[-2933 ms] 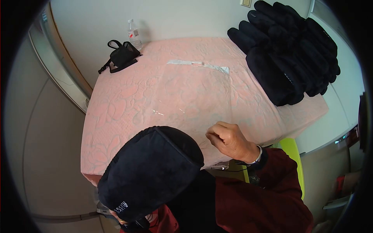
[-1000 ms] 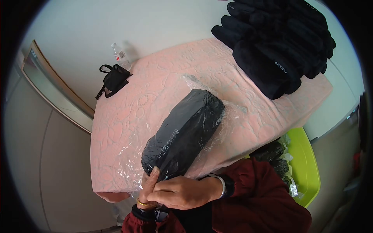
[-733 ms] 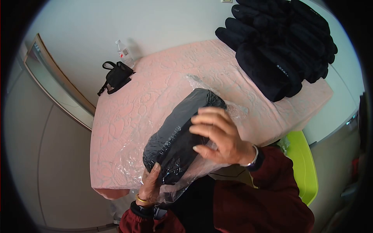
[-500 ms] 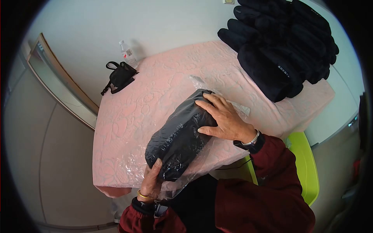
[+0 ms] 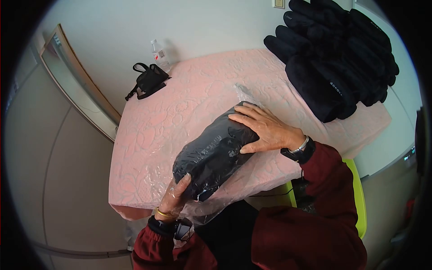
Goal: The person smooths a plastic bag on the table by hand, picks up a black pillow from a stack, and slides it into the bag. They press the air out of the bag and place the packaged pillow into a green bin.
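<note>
A black roll-shaped cushion (image 5: 216, 146) with pale lettering lies slantwise inside a clear plastic bag (image 5: 245, 92), over the near part of the pink cover. My left hand (image 5: 175, 193) grips the near lower end through the plastic, thumb on top and the other fingers hidden beneath. Across the far upper end rests my right hand (image 5: 265, 130), its fingers spread flat on the cushion and its thumb apart. Loose plastic sticks out past the far end and hangs around my left wrist.
A pink patterned cover (image 5: 148, 135) lies over the table or bed. Several similar black cushions (image 5: 342, 58) are piled at the back right. A small black bag (image 5: 150, 81) and a clear bottle (image 5: 159, 55) stand by the wall. A lime-green bin (image 5: 360, 193) is below, right.
The whole view has shifted slightly, with the surroundings moving right. The bagged cushion has turned a little, its near end a bit higher. Both hands keep their places on it.
</note>
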`<control>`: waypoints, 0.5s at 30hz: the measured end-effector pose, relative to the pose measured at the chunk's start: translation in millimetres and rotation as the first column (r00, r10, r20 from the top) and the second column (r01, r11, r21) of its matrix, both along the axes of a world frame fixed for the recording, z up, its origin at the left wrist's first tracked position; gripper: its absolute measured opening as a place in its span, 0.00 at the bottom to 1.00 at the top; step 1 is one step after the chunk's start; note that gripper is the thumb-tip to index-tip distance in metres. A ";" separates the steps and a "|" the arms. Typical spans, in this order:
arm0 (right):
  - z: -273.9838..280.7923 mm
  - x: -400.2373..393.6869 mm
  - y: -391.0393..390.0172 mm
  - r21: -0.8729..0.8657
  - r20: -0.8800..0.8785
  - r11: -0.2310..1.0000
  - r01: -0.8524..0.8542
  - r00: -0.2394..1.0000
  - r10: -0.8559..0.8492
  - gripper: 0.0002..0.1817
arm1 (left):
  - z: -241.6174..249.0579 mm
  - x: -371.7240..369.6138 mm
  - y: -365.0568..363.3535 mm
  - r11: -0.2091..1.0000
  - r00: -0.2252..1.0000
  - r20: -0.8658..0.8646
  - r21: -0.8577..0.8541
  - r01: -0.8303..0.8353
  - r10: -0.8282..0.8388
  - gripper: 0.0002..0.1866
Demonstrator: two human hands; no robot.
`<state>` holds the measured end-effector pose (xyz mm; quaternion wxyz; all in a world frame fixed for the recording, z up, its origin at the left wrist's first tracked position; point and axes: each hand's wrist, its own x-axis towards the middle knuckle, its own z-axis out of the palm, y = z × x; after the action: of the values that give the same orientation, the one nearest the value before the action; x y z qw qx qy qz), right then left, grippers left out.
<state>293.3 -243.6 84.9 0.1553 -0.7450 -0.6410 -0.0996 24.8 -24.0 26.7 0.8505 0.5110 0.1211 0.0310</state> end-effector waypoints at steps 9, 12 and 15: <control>9.2 -6.8 8.8 -0.084 -0.208 0.992 0.100 0.971 -0.115 0.49 | 17.5 -23.1 22.0 0.973 0.973 0.057 0.045 -0.224 0.222 0.34; 8.6 -18.8 12.6 -0.146 -0.119 0.975 0.166 0.976 -0.184 0.50 | 18.5 -28.3 22.3 0.945 0.987 0.094 0.290 -0.150 0.128 0.32; -0.7 -22.0 17.2 -0.063 0.180 0.993 0.096 0.980 -0.083 0.54 | 5.4 -44.9 32.8 0.938 0.986 0.025 0.304 -0.164 0.165 0.33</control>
<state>271.4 -226.4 84.2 0.0664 -0.7664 -0.6213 -0.1491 -20.1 8.8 32.1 0.7557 0.6242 0.1577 0.1201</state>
